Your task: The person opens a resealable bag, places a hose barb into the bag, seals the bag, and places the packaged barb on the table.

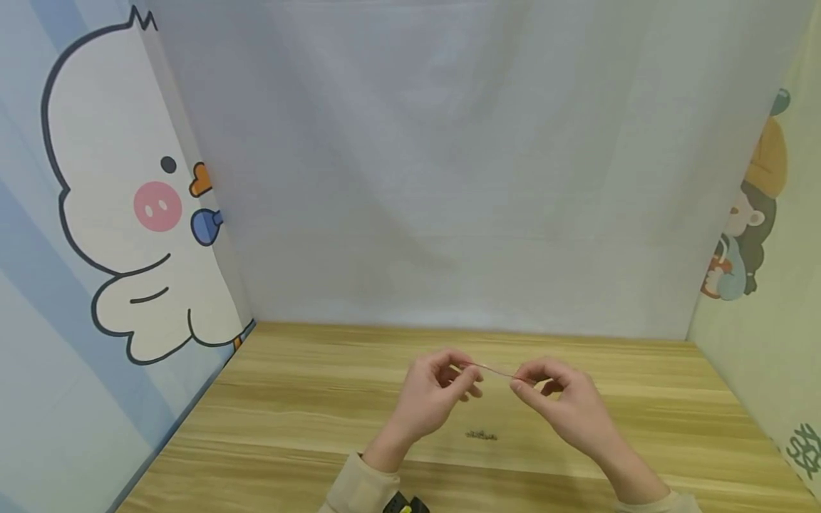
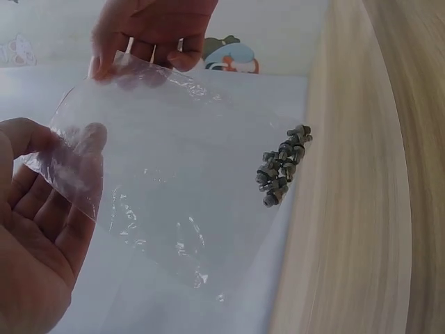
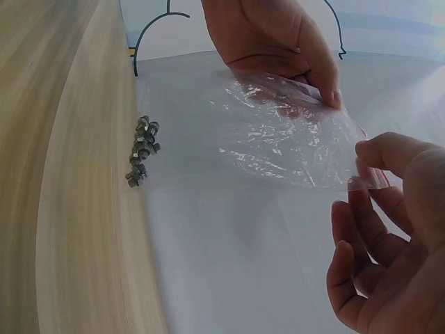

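A clear, colourless plastic bag point(image 2: 167, 188) with a thin red strip along its edge is seen. Small dull grey screws point(image 1: 481, 434) are shown on a light wooden table point(image 1: 308, 420) with pale brown grain. Cream sleeves point(image 1: 359, 488) are visible. A white cartoon duck point(image 1: 122, 206), outlined in black with a pink cheek, is printed on a blue-striped panel.

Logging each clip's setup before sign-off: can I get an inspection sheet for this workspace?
Surface: wooden table, pale grain.
Job's things: clear plastic bag stretched between both hands above the table; small pile of grey screws lying loose on the table, outside the bag.
Clutter: nothing seen.
Grips: left hand pinches one edge of the bag; right hand pinches the opposite edge.
Cables: nothing seen.
Surroundings: cartoon duck panel at left, plain white backdrop, cartoon figure panel at right.
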`<state>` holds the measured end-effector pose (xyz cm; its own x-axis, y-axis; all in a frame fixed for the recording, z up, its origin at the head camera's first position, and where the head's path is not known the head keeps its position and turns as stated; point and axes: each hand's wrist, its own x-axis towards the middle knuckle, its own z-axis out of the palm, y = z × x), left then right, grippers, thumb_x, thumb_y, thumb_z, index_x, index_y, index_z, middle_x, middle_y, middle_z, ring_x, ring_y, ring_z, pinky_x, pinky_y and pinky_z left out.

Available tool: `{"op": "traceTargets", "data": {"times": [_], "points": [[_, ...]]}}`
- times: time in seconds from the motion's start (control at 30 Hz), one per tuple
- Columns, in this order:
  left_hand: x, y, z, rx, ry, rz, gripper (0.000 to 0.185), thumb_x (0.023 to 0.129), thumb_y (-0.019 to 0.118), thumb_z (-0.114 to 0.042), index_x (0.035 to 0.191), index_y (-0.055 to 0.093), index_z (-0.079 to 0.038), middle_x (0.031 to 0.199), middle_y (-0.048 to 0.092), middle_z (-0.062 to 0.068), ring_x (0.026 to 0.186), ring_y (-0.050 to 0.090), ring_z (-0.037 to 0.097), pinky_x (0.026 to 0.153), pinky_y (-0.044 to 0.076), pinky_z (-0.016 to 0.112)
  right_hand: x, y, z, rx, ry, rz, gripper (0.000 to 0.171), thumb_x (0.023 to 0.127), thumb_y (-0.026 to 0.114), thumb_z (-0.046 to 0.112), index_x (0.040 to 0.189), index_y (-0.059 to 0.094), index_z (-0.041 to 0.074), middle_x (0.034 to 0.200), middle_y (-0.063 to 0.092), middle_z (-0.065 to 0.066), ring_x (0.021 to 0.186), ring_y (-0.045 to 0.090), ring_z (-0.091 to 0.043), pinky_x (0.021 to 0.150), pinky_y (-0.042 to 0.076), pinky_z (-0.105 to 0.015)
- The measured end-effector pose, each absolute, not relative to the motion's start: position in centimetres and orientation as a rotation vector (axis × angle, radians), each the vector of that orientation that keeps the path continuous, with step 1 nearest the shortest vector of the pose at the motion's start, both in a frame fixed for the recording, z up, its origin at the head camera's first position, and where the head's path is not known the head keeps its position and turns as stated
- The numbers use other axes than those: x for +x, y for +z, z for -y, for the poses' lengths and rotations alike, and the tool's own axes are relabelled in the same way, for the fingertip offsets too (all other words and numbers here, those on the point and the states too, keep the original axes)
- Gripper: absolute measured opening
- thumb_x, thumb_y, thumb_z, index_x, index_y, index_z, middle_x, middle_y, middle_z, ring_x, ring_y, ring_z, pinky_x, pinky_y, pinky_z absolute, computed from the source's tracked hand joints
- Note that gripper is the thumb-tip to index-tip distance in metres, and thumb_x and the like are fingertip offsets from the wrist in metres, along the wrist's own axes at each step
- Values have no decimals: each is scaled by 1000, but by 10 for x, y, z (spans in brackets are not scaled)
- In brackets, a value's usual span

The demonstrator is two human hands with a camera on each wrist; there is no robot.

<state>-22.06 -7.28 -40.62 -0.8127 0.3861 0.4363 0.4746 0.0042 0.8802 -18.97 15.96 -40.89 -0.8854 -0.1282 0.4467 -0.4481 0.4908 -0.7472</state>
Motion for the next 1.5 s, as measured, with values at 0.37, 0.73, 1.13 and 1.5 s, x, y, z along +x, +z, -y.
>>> {"op": "traceTargets", "data": {"times": [0.37,0.73,1.13,1.5], "points": [[-226,-419,68,-962,-1955,2206,13,96,68,-16,103,71,-6,90,73,8,73,71,24,62,57,33,-187,-409,-156,535,1257,2337,11,91,74,18,88,68,27,87,66,12,81,60,-10,72,49,-27],[-205,-396,64,-1092,-1874,2175,8,95,65,-5,95,68,2,86,73,14,73,72,18,56,53,25,-185,-411,-148,609,1230,2370,6,91,75,26,92,70,30,91,68,17,86,61,-8,76,47,-31],[-220,-418,61,-1085,-1819,2219,8,95,68,-13,100,72,-7,91,74,9,78,71,16,61,56,27,-184,-410,-146,645,1191,2331,14,91,75,20,89,68,33,87,67,18,81,61,-7,75,47,-30],[-223,-422,63,-1231,-1738,2170,13,98,65,-24,100,71,-13,92,73,2,79,69,8,59,57,31,-184,-412,-144,700,1205,2329,17,88,78,17,89,68,31,86,66,18,80,61,-7,73,46,-30]]}}
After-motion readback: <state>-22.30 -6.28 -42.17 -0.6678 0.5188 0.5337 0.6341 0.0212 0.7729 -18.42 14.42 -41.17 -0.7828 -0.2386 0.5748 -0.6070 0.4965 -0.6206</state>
